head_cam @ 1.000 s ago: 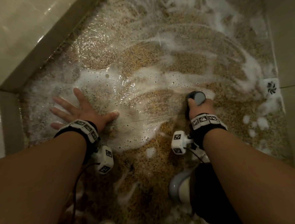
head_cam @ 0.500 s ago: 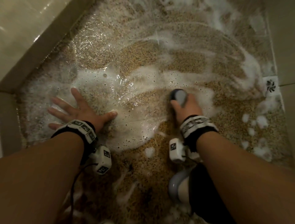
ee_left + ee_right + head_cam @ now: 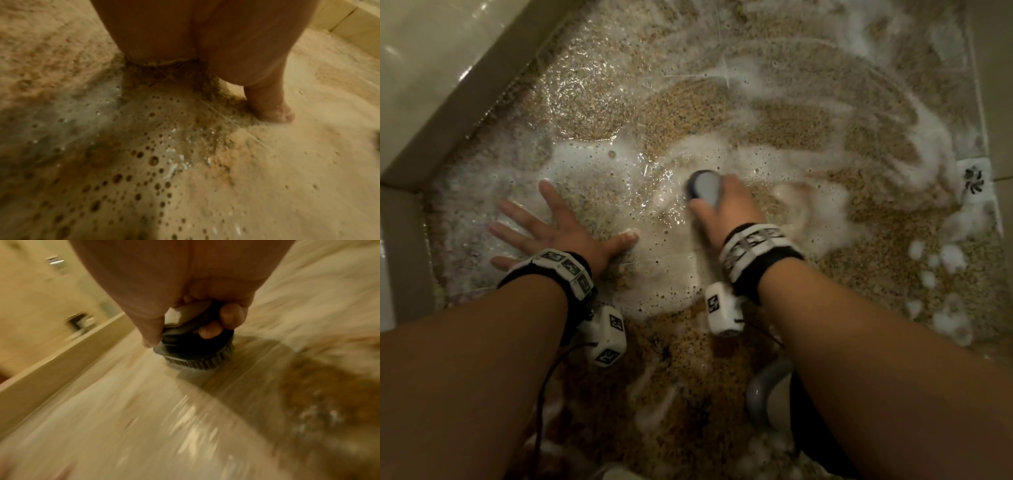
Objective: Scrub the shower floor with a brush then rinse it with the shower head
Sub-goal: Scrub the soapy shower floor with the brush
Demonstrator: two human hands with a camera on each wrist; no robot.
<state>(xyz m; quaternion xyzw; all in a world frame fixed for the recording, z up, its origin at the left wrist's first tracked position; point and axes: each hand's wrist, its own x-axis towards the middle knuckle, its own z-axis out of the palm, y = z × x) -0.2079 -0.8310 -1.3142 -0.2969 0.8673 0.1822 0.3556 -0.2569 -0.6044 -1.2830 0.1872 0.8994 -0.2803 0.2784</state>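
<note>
Right hand (image 3: 726,205): curled round the brush (image 3: 704,185) — bristles pressed to the floor (image 3: 774,123), mid-floor.
Left hand (image 3: 558,226): fingers spread, laid flat on the wet floor — nothing held.
Foam (image 3: 592,164): spread around both hands.
Drain (image 3: 974,178): seen at far right.

Round dark brush (image 3: 703,186) with grey cap stands bristles-down on the sudsy, speckled shower floor (image 3: 774,113), centre, toward 12 o'clock.
</note>
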